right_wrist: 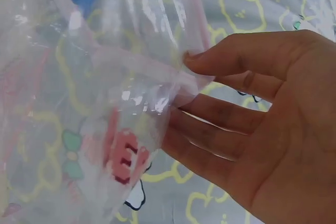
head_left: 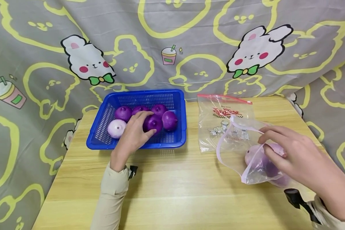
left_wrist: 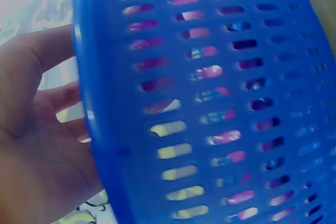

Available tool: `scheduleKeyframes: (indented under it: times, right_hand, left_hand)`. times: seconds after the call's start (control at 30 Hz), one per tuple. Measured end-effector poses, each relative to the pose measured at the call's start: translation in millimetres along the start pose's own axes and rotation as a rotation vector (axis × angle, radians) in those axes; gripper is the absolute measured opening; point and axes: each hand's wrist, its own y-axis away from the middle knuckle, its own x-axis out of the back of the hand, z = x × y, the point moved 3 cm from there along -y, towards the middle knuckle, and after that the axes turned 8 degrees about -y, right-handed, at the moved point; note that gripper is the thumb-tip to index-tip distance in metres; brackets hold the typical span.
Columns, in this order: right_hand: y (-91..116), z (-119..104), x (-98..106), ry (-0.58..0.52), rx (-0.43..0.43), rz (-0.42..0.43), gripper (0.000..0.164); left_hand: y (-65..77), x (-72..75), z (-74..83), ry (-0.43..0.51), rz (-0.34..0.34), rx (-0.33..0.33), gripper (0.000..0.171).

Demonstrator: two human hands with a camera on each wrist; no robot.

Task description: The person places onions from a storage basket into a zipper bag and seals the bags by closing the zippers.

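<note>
My left hand (head_left: 135, 131) reaches into the blue plastic basket (head_left: 185, 127), thumb and fingers round a dark purple onion (head_left: 155, 124). In the left wrist view the basket's slotted wall (left_wrist: 118, 108) hides the fingertips. Several other purple onions (head_left: 169, 120) and one pale onion (head_left: 115, 129) lie in the basket. On the right, my right hand (head_left: 297, 156) pinches the rim of a clear zip bag (head_left: 233, 156), whose mouth gapes toward the basket. Pale purple onions (head_left: 251, 155) show through its plastic. The right wrist view has the bag's edge (right_wrist: 181, 80) between thumb and fingers.
A second clear zip bag (head_left: 205, 127) with a red zip and printed picture lies flat behind the held one. All this is on a wood-grain table (head_left: 172, 191). A grey patterned curtain (head_left: 189, 41) hangs round the back and sides.
</note>
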Motion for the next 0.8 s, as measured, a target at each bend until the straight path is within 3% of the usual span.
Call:
scheduleKeyframes:
  times: [0.4,0.67,0.8]
  right_hand:
    - [2,1,0,-0.034,0.036,0.071,0.008]
    - [5,3,0,-0.040,0.035,0.101,0.038]
    - [5,3,1,-0.041,0.025,0.098,0.027]
  left_hand:
    - [9.4,14.4,39.5,0.011,0.084,-0.090,0.066]
    - [22.1,20.2,84.2,0.102,0.126,-0.273,0.066]
    - [26.3,18.3,106.6,0.125,0.087,-0.343,0.062]
